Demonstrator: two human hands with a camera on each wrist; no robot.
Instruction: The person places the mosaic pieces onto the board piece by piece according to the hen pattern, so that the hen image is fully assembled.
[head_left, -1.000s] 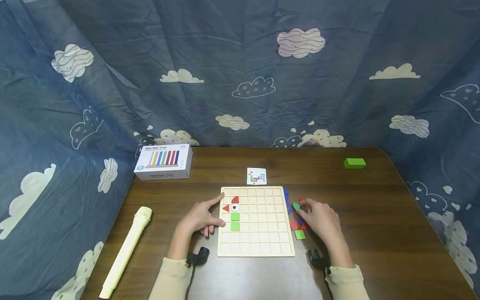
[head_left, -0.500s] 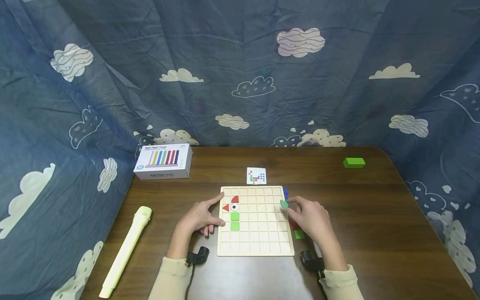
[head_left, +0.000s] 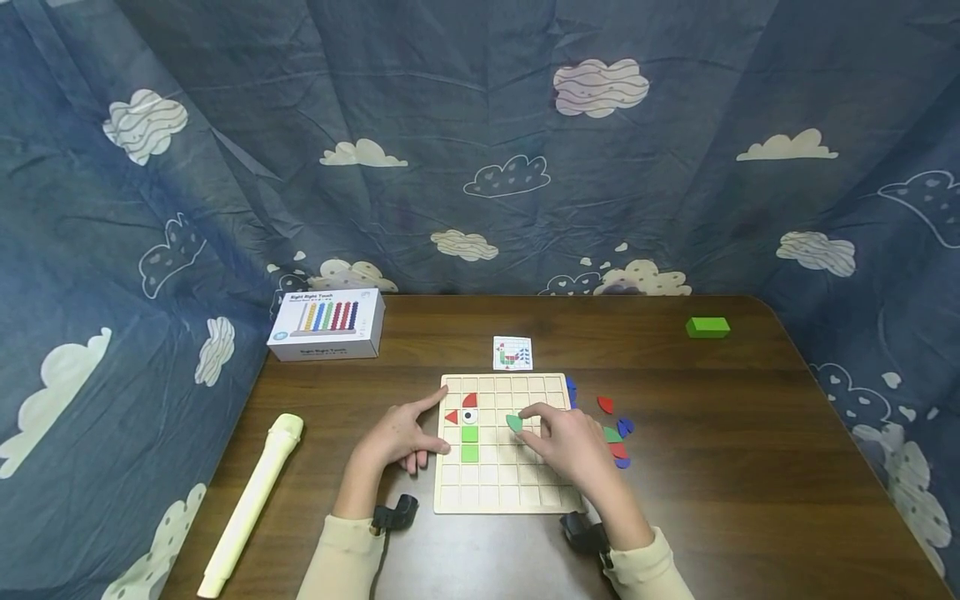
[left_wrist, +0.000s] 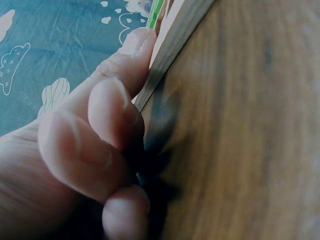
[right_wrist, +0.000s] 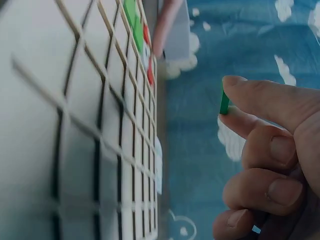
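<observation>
A pale wooden grid board [head_left: 510,492] lies on the table. Toward its upper left sit a red quarter-circle tile [head_left: 470,400], a red triangle [head_left: 452,417], a round eye tile [head_left: 469,415] and two green squares [head_left: 469,434]. My left hand [head_left: 401,433] rests against the board's left edge, thumb and forefinger spread along it. Between thumb and forefinger my right hand [head_left: 573,442] pinches a green tile with a rounded side [head_left: 513,422], held above the middle of the grid. In the right wrist view the green tile [right_wrist: 224,100] appears edge-on, apart from the board.
Loose tiles [head_left: 605,405] in red, blue and green lie right of the board, partly hidden by my right hand. A pattern card [head_left: 512,353] sits behind the board. Farther off are a white box [head_left: 327,325], a cream tube [head_left: 255,500] and a green block [head_left: 707,327].
My right hand has carried the green tile leftward from the loose tiles to above the middle of the board. My left hand stays at the board's left edge.
</observation>
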